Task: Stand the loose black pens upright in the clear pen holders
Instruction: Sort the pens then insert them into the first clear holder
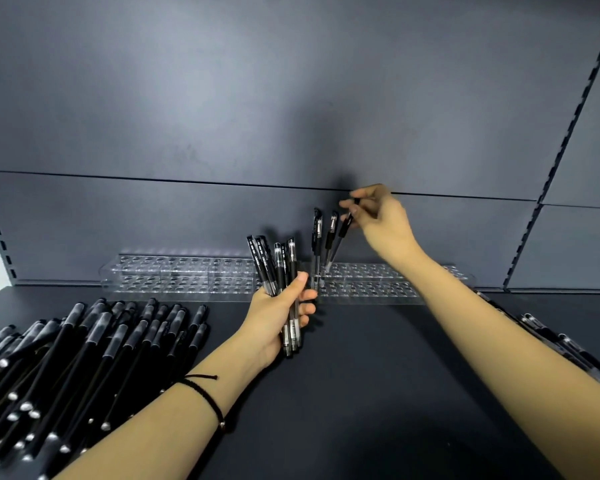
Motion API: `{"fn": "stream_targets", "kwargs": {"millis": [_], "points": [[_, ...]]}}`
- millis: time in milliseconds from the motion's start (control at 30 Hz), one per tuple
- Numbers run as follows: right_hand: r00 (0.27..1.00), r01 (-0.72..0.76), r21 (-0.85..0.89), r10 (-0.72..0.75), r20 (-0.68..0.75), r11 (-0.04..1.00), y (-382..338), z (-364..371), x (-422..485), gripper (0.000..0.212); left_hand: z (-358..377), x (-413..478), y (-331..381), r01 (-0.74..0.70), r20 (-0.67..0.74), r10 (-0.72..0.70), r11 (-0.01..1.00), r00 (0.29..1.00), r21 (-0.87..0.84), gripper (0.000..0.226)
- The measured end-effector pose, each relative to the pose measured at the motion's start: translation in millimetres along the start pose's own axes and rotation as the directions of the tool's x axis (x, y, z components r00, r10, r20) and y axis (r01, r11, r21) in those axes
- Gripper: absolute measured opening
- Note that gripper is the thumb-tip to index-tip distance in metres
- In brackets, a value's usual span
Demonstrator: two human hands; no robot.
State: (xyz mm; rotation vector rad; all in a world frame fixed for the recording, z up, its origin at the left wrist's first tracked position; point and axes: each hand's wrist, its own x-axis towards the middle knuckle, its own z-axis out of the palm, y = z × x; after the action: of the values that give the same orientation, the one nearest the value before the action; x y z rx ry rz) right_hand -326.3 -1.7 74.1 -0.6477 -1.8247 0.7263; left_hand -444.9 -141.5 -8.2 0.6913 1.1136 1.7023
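Note:
My left hand [281, 315] grips a bundle of several black pens [279, 268], caps up, in front of the clear pen holders. My right hand [378, 220] pinches the cap end of one black pen [340, 237], which slants down with its tip at a hole in the right clear holder [371, 284]. Two black pens [321, 244] stand upright in that holder just left of it. The left clear holder [174, 277] has nothing standing in it. A large pile of loose black pens [66, 368] lies on the dark shelf at the lower left.
The holders stand against the dark back panel [291, 116] of a shelf unit. More loose pens [568, 351] lie along the right edge under my right forearm. The dark shelf surface [378, 393] lies between my arms. A slotted upright [551, 168] runs at the right.

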Motion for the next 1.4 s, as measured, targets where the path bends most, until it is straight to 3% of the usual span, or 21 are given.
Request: {"fn": "stream_targets", "kwargs": {"millis": [233, 367, 467, 600, 833, 900, 1000, 1100, 1167, 1267, 1400], "points": [[0.995, 0.052, -0.015, -0.05, 0.087, 0.999, 7.6, 3.7, -5.7, 0.036, 0.3, 1.4, -1.3, 0.004, 0.003, -0.004, 0.998, 1.0, 0.069, 0.029], [0.986, 0.095, -0.054, -0.087, 0.143, 0.994, 2.6, 4.0, -2.9, 0.031, 0.4, 0.8, -2.0, 0.008, 0.002, -0.008, 0.997, 1.0, 0.074, 0.034], [0.991, 0.099, -0.051, -0.094, 0.1, 0.994, 2.0, 9.4, -4.3, 0.025, -0.2, 0.6, -2.0, 0.009, -0.003, -0.009, 0.998, 1.0, 0.068, 0.036], [0.989, 0.118, -0.197, -0.097, 0.113, 0.973, 11.1, 13.5, -14.3, 0.02, -0.1, 0.0, -1.9, 0.006, 0.0, -0.006, 0.998, 1.0, 0.066, 0.036], [0.978, 0.183, -0.208, -0.199, -0.059, 0.961, -8.9, 15.1, -32.5, 0.017, 3.3, -3.5, -1.6, -0.022, 0.071, 0.018, 0.997, 0.997, 0.069, 0.021], [0.989, 0.145, -0.208, -0.144, 0.02, 0.967, -16.6, 17.1, -41.5, 0.012, 3.9, -5.7, -2.9, -0.045, 0.102, 0.039, 0.997, 0.994, 0.061, 0.021], [0.987, -0.021, -0.179, 0.048, 0.151, 0.984, -21.6, 20.0, -50.8, 0.015, 4.9, -7.6, -4.0, -0.061, 0.134, 0.051, 0.996, 0.99, 0.071, 0.022], [0.963, -0.172, -0.031, 0.175, 0.203, 0.985, -25.7, 16.7, -50.5, 0.01, 5.2, -9.0, -4.2, -0.048, 0.148, 0.039, 0.997, 0.988, 0.058, 0.022], [0.97, -0.205, 0.108, 0.187, 0.155, 0.973, -28.1, 12.6, -44.5, 0.005, 4.8, -9.3, -3.0, -0.032, 0.131, 0.027, 0.999, 0.991, 0.038, 0.024], [0.981, -0.166, 0.268, 0.188, -0.057, 0.949, -26.5, 3.8, -26.5, 0.015, 4.1, -8.3, -1.4, -0.005, 0.079, 0.003, 1.0, 0.997, 0.023, 0.027], [0.984, -0.055, 0.117, 0.074, -0.16, 0.992, -14.6, -6.8, -10.4, 0.026, 1.5, -2.4, -4.2, -0.003, 0.029, 0.0, 0.996, 1.0, 0.084, 0.029]]}}
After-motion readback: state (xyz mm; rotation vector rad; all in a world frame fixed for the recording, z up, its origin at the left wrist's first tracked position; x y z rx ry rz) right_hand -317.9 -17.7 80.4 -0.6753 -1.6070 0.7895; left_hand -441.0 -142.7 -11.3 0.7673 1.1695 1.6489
